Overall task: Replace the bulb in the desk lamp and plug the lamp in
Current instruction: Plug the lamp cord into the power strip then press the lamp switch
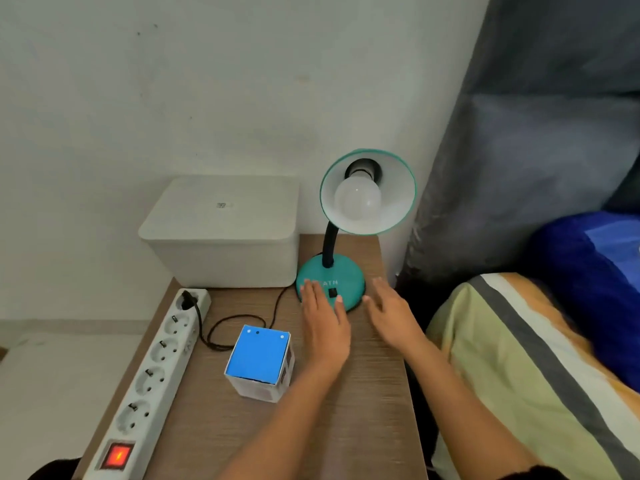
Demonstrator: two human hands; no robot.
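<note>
At lamp base (pixel 330 282) | left hand (pixel 323 320) spread, fingertips touching it | right hand (pixel 391 311) spread, empty, beside

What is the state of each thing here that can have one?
Power strip switch: lit red, on.
Lamp plug: in the strip's end socket.
Bulb: in the lamp, unlit.
Bulb box: closed, upright.
White bin: lid on.
Left hand: open, on lamp base.
Right hand: open, empty.

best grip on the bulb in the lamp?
Cup the bulb around its round globe, coming from the front through the shade's open mouth, which faces the camera. The neck sits deep in the black socket, so only the globe is probably reachable.
</note>
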